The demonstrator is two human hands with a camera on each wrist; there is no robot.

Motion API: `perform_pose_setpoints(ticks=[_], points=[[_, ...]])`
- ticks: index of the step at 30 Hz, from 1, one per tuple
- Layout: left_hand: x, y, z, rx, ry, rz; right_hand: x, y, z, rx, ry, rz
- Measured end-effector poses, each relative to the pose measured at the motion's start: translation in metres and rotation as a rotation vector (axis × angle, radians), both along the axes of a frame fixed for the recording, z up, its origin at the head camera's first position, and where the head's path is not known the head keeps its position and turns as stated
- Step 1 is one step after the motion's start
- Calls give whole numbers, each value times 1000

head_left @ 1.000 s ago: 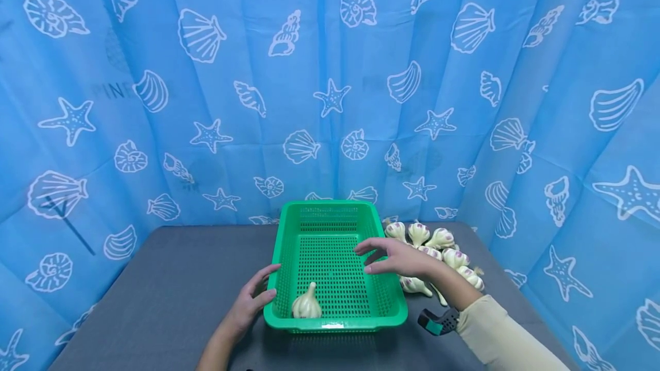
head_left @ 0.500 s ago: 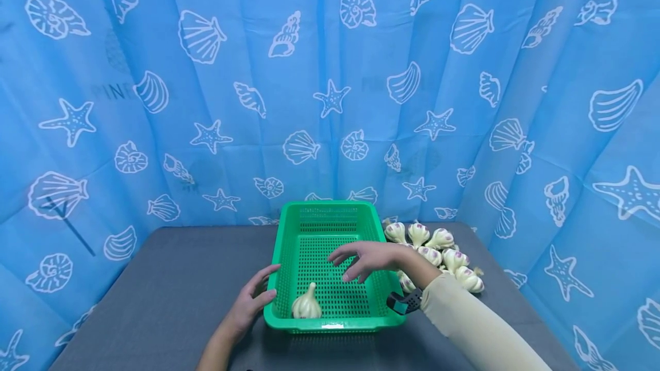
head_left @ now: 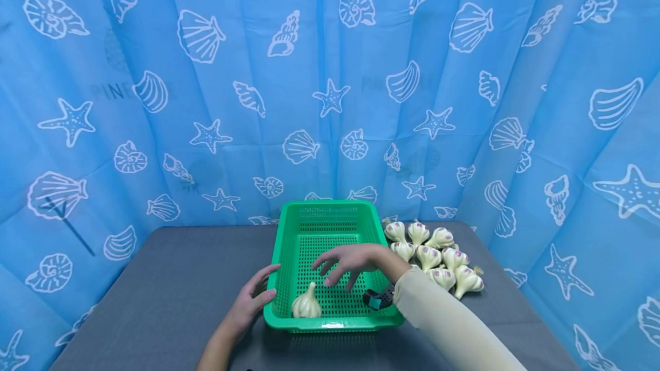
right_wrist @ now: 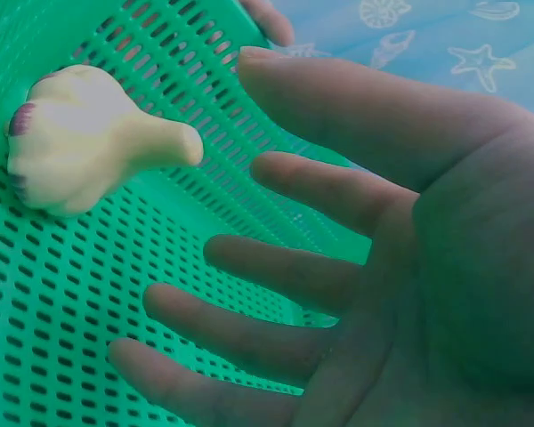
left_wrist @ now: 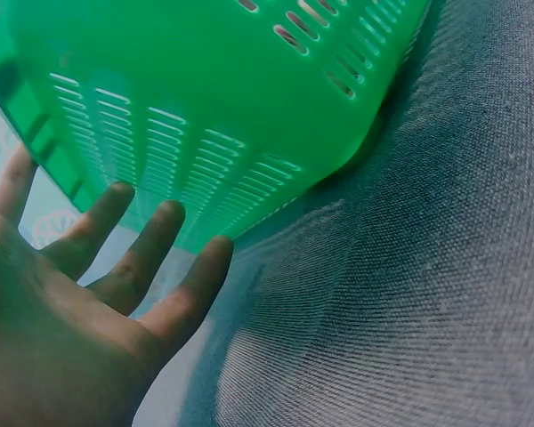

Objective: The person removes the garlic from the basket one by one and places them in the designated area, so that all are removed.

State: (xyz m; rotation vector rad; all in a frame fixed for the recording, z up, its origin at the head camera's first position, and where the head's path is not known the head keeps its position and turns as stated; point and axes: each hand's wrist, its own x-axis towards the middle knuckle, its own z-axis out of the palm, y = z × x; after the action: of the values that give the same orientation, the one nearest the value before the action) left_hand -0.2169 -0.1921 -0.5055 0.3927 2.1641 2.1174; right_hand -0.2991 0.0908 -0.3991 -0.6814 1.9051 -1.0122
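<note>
Just right hand [head_left: 350, 261] above garlic [head_left: 306, 304]

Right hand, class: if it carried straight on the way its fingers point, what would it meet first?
Most likely the garlic bulb lying in the green basket. The right hand hovers open over the basket with nothing between the two; its height is unclear, so it might touch the mesh floor first.

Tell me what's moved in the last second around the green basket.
The right hand, fingers spread and holding nothing, moved left from the garlic pile across the green basket toward the garlic bulb inside. The left hand stayed against the basket's left wall; basket, bulb and pile kept their places.
</note>
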Motion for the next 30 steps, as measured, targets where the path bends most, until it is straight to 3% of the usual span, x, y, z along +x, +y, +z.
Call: perform_pose_setpoints(ticks=[20,30], points=[[2,1,0,3,13,-26,-2,-43,-22,117,-106,82],[1,-1,1,-2,23,-9,-1,-55,-24,204,-162,103]])
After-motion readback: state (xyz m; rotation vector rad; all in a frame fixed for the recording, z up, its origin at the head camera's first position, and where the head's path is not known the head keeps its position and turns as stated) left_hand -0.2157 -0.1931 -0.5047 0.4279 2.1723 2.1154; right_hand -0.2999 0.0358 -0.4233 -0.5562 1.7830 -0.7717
